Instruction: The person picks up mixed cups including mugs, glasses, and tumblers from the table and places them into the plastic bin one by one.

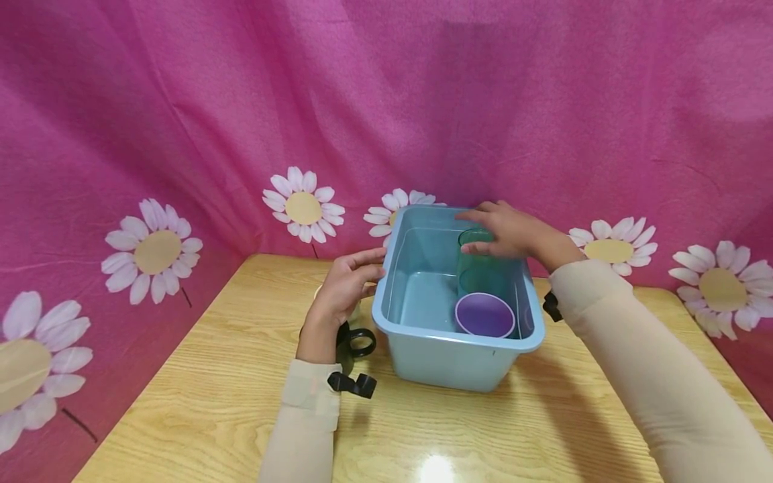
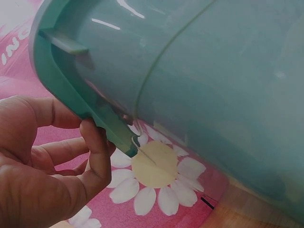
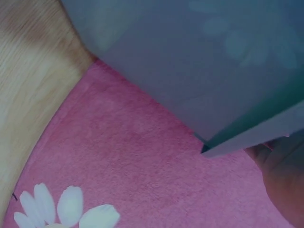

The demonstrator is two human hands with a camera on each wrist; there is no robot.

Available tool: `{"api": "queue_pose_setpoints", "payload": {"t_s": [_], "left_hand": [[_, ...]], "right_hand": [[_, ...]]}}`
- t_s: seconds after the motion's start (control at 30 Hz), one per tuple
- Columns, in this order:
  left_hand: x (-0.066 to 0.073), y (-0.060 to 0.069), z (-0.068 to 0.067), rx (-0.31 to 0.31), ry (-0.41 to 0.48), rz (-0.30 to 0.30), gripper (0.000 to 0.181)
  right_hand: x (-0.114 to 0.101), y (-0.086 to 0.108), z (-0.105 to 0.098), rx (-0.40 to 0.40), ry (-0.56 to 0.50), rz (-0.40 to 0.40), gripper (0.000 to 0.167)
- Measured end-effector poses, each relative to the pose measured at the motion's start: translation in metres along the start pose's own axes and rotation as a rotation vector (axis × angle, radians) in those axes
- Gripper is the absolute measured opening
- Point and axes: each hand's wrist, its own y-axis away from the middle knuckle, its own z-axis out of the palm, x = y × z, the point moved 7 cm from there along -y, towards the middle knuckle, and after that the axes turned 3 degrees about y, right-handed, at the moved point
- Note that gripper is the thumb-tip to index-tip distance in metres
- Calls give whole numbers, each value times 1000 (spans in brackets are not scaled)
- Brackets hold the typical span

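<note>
A blue plastic tub (image 1: pixel 443 352) stands on the table, and my left hand (image 1: pixel 344 285) holds its left rim between thumb and fingers. In the left wrist view, the fingers of that hand (image 2: pixel 57 166) curl about the rim edge. Inside the tub, a clear green glass (image 1: pixel 474 268) stands upright at the back right. My right hand (image 1: pixel 510 231) is around the top of the glass, thumb in front and spread fingers behind and above it. Nearer the front sits a purple cup (image 1: pixel 485 315). The right wrist view shows mostly the tub's outer wall (image 3: pixel 166 61).
Beside the tub, partly hidden under my left forearm, is a dark vessel with a black loop handle (image 1: pixel 362 343). A pale object behind the left hand is mostly covered. The wooden table (image 1: pixel 229 376) meets a pink flowered cloth (image 1: pixel 374 100) at its back and sides.
</note>
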Motion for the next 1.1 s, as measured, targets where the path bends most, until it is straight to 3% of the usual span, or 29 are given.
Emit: {"api": "queue_pose_setpoints", "payload": {"t_s": [0.5,0.8,1.1], "left_hand": [[0,-1,4,-15,3,-6,43],[2,-1,4,-11,6,1,42],[1,0,2,-4,2,5,42]], "right_hand": [[7,37,-27,151,-72,25,63],[9,69,-34,389,-150,47,55],[6,94,-23,512,-213,44,47]]}}
